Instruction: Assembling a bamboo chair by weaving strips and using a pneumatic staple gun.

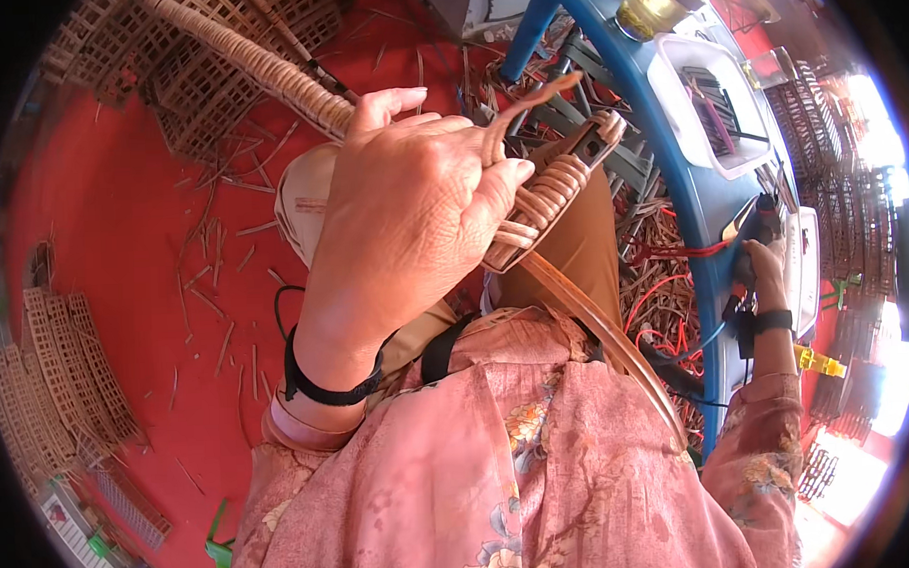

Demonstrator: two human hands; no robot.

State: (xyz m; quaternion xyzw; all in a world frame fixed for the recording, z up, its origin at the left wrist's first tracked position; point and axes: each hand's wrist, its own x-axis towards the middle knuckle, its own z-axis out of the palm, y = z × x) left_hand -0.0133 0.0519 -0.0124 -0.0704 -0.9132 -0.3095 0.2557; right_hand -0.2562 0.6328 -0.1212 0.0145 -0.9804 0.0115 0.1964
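Observation:
My left hand point(402, 201) is closed around a cane-wrapped handle point(556, 185) above my lap, its thumb pressing on the coils near one end. That end shows a flat dark piece with a slot, and a loose cane tip curls up beside my fingers. A long flat cane strip point(616, 328) runs from the wrapping down across my shirt. Over on the blue table point(687, 216) at the right, my right hand point(767, 273) is closed on a dark tool point(767, 208), whose kind is too small to make out.
A white tray point(678, 101) with thin tools and a gold-coloured tin point(655, 7) sit on the table. Red and blue cords hang by its edge. Cane scraps point(666, 307) cover the floor beneath. Lattice-woven panels point(72, 367) lie at left, more point(198, 93) at far left.

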